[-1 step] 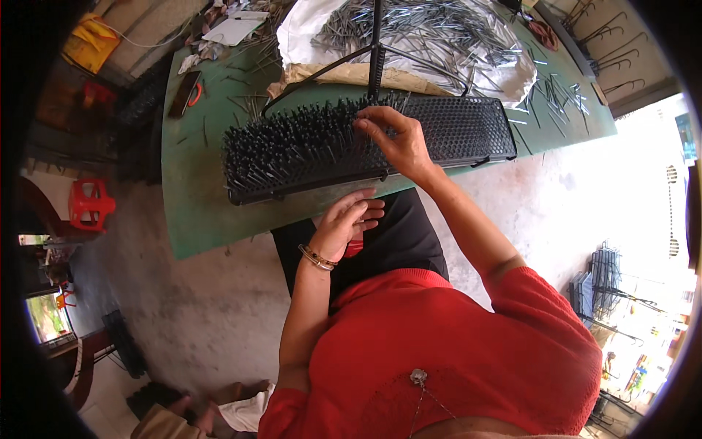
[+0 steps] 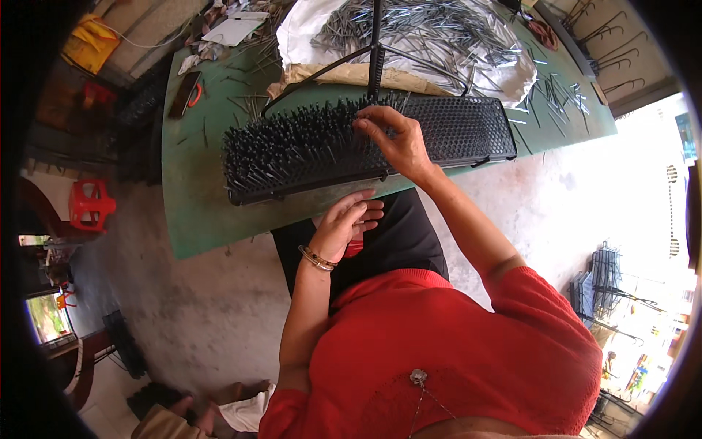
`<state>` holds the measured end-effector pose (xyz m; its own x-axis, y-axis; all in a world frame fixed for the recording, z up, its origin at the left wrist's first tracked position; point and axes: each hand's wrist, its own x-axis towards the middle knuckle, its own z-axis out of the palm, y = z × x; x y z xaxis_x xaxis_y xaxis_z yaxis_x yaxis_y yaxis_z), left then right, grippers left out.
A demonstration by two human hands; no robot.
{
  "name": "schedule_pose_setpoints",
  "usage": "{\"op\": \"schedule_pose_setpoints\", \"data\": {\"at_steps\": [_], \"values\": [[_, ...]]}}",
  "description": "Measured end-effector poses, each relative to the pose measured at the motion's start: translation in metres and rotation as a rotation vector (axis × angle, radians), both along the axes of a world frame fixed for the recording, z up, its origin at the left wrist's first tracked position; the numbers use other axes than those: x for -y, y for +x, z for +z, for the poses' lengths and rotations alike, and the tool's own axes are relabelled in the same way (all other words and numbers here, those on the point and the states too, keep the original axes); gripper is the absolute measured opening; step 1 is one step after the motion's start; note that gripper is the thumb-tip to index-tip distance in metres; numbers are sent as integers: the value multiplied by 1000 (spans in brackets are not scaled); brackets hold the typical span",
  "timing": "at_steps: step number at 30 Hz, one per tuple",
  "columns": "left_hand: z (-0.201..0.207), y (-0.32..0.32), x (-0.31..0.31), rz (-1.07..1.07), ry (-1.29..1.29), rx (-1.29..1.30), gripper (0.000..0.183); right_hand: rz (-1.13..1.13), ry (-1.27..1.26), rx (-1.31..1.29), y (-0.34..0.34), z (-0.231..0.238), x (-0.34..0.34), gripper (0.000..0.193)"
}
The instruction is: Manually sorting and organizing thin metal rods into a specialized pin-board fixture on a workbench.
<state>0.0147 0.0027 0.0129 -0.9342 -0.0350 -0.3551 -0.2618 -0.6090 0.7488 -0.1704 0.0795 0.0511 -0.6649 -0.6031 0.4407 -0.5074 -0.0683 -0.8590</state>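
A long black perforated rack (image 2: 461,132) lies along the near side of the green table. Dark thin metal pins (image 2: 285,143) stand densely in its left half and middle, while rows of bare holes show on the right. Over the edge of the pin-filled part is my right hand (image 2: 398,143), thumb and fingertips pinched together; what they hold is too small to make out. Below the rack's front side, above my lap, my left hand (image 2: 344,227) is loosely curled with its fingers apart, and nothing shows in it.
Beyond the rack, a white sack (image 2: 300,36) lies spread under a heap of loose metal pins (image 2: 424,29). A black metal stand (image 2: 376,51) rises behind the rack. Orange-handled scissors (image 2: 196,94) lie at the table's left. A red stool (image 2: 91,205) stands on the floor.
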Motion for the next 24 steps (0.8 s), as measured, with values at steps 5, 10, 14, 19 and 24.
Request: {"op": "schedule_pose_setpoints", "data": {"at_steps": [5, 10, 14, 19, 24], "values": [[0, 2, 0, 12, -1, 33, 37, -38, 11, -30, -2, -2, 0, 18], [2, 0, -1, 15, 1, 47, 37, -112, 15, -89, 3, 1, -2, 19], [0, 0, -1, 14, 3, 50, 36, -113, -8, -44, 3, -2, -4, 19], [-1, 0, -3, 22, 14, 60, 36, -139, 17, 47, 6, -2, -5, 18], [-4, 0, -1, 35, 10, 55, 35, -137, 20, 38, 6, 0, -6, 20]]}}
